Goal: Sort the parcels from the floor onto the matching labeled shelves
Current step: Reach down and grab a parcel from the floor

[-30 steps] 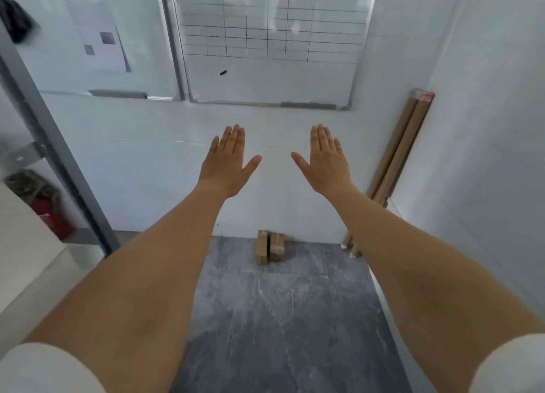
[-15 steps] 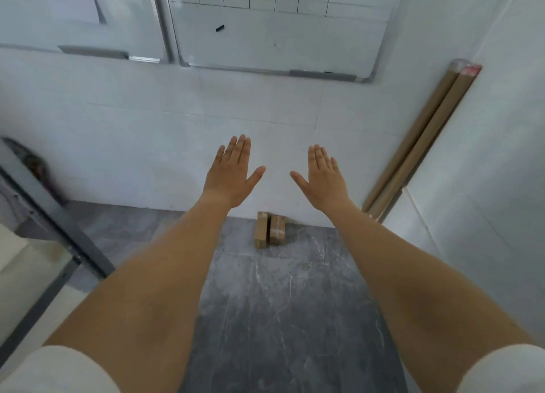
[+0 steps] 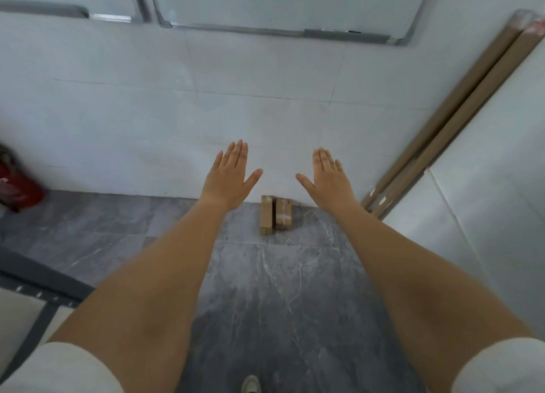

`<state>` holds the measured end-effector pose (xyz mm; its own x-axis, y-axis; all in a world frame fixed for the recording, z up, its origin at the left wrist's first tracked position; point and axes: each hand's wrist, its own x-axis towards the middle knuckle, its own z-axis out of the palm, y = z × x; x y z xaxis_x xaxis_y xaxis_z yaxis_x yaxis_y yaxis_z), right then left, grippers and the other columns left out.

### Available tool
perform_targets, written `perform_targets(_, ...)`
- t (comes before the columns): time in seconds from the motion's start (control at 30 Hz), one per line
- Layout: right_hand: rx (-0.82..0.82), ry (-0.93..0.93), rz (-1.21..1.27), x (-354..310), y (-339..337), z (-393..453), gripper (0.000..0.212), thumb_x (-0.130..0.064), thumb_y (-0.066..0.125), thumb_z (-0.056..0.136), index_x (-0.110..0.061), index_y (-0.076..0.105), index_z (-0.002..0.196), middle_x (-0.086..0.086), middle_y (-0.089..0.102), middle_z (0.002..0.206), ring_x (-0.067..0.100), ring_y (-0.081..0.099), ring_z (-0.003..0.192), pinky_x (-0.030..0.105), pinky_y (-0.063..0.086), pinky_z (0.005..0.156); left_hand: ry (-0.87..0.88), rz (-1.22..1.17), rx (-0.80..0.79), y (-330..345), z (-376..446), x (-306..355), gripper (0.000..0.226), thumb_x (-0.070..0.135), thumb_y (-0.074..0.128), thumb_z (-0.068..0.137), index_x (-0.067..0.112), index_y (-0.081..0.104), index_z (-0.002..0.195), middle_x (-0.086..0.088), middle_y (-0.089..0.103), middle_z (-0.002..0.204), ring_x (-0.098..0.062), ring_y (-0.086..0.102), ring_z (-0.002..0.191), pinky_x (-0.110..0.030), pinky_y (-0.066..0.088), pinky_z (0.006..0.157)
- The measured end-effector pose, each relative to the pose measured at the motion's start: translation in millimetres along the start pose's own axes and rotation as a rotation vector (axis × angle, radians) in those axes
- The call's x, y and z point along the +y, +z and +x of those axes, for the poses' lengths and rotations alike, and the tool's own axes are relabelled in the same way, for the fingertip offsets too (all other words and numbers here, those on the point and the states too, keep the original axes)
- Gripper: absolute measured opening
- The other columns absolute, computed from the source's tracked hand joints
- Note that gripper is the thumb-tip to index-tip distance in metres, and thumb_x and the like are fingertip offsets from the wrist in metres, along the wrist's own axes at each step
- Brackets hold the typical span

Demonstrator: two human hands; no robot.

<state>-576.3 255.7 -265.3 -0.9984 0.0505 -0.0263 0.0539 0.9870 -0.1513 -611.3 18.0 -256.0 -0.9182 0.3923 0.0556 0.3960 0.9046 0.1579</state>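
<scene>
Both arms are stretched forward, the left hand (image 3: 228, 178) and the right hand (image 3: 328, 179) flat with fingers straight and together, thumbs splayed, palms down, holding nothing. The step in hand looks like the approach to the first pickup: two small brown parcels (image 3: 275, 214) lie touching side by side on the grey floor (image 3: 265, 289) against the wall, at about 12 o'clock from the shoe tip (image 3: 250, 384), between and beyond the two hands. Next, I judge, comes walking closer, bending down and closing fingers round one parcel. A shelf frame (image 3: 35, 286) shows at 9 o'clock. The parcels carry pale tape and perhaps a label, but no writing is legible; the whiteboard (image 3: 280, 6) at 12 o'clock is too blurred to read
</scene>
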Motion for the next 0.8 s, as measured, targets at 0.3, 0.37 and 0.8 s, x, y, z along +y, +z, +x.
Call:
perform_targets(0.3, -0.111, 0.025, 0.015, 25.4, 39.6, 93.0, 0.082, -0.055, 0.026, 0.107, -0.002, -0.004, 0.161, 0.014, -0.002, 0.172, 0.022, -0.003, 0.159, 0.039, 0.0, 0.129, -0.044, -0.09, -0.077, 49.7, 95.6, -20.9, 0.077, 0.055, 0.018, 0.101, 0.006, -0.003, 0.156, -0.008, -0.004, 0.166, -0.019, -0.007, 0.153, -0.038, -0.003, 0.124)
perform_targets(0.37, -0.142, 0.035, 0.018, 36.3, 49.9, 121.0, 0.081, -0.055, 0.026, 0.107, -0.002, -0.004, 0.161, 0.014, -0.002, 0.172, 0.022, -0.003, 0.159, 0.039, 0.0, 0.129, -0.032, -0.094, -0.103, 63.5, 124.2, -22.0, 0.076, 0.056, 0.017, 0.101, 0.007, -0.004, 0.156, -0.006, -0.005, 0.166, -0.018, -0.008, 0.152, -0.038, -0.003, 0.124)
perform_targets(0.8, -0.27, 0.005, 0.081, 73.4, 103.5, 291.6, 0.08, -0.054, 0.024, 0.107, -0.002, -0.003, 0.161, 0.014, -0.004, 0.171, 0.024, -0.002, 0.159, 0.039, 0.0, 0.129, -0.129, -0.139, -0.221, 117.4, 285.7, -52.9, 0.076, 0.055, 0.016, 0.101, 0.007, -0.004, 0.156, -0.006, -0.006, 0.166, -0.017, -0.009, 0.152, -0.036, -0.004, 0.124)
